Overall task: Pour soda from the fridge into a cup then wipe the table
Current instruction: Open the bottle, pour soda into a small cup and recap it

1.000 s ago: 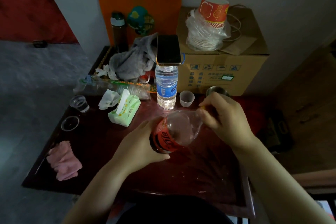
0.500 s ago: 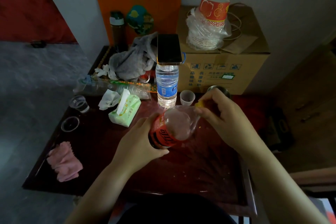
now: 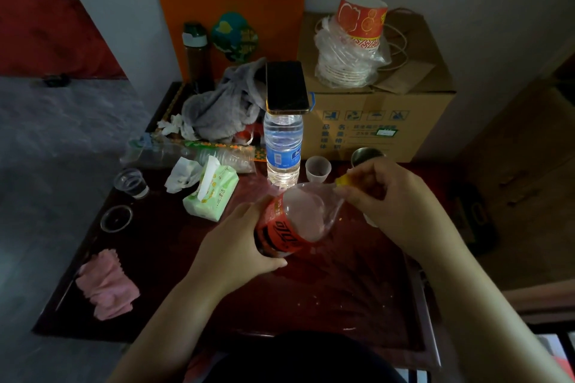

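Right hand (image 3: pixel 395 205) covers most of the yellow cap (image 3: pixel 342 180) and a cup (image 3: pixel 370 221) beneath it; counter (image 3: pixel 311 295) near edge hidden by dark clothing.

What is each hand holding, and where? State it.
Left hand grips the soda bottle around its labelled body. Right hand pinches its yellow cap at the neck.

We've got the soda bottle (image 3: pixel 292 221) tilted between both hands, water bottle (image 3: pixel 283 149) behind it, small cup (image 3: pixel 318 168) right of that, tissue pack (image 3: pixel 211 193) left, cloth (image 3: pixel 107 284) far left.
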The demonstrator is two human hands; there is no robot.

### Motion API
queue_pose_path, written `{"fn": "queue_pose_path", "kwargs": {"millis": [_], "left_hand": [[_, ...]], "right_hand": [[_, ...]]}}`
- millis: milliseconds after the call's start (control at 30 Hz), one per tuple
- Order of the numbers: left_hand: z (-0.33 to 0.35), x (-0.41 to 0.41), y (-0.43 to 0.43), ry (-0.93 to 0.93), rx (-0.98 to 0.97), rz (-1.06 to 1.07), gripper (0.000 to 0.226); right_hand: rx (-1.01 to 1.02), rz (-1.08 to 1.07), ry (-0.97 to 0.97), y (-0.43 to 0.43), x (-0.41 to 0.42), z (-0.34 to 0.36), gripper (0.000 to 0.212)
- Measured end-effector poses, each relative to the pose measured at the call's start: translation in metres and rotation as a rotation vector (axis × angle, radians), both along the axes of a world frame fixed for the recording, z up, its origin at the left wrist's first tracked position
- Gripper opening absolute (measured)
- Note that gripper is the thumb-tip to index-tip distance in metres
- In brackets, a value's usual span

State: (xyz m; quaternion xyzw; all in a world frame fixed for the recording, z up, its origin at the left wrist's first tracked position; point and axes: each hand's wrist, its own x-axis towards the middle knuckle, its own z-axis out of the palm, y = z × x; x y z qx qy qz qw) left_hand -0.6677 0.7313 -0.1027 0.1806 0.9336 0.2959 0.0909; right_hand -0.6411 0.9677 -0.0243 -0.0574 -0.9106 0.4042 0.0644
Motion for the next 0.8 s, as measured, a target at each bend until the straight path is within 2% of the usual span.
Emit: {"fn": "queue_pose_path", "kwargs": {"millis": [67, 133, 300, 467, 600, 700, 800], "left_hand": [[0.0, -0.001, 0.0, 0.018, -0.025, -0.012, 0.102], [0.001, -0.001, -0.001, 0.019, -0.037, -0.017, 0.102], [0.002, -0.003, -0.002, 0.006, -0.011, -0.016, 0.103], [0.006, -0.007, -0.007, -0.067, 0.016, -0.083, 0.107], [0.007, -0.008, -0.011, -0.079, -0.013, -0.108, 0.105], [0.006, -0.008, -0.012, -0.067, -0.052, -0.105, 0.104], [0.006, -0.008, -0.013, -0.069, -0.052, -0.093, 0.104]], "right_hand": [[0.038, -0.04, -0.001, -0.005, 0.002, 0.0, 0.054], [0.05, -0.033, 0.029, -0.006, 0.003, 0.0, 0.051], [-0.094, 0.082, 0.041, -0.001, 0.004, 0.001, 0.028], [-0.1, 0.252, 0.11, 0.008, 0.005, 0.003, 0.032], [-0.132, 0.307, 0.074, 0.017, 0.004, 0.002, 0.03], [-0.121, 0.317, 0.007, 0.02, 0.005, 0.004, 0.037], [-0.126, 0.314, -0.018, 0.016, 0.007, 0.004, 0.054]]}}
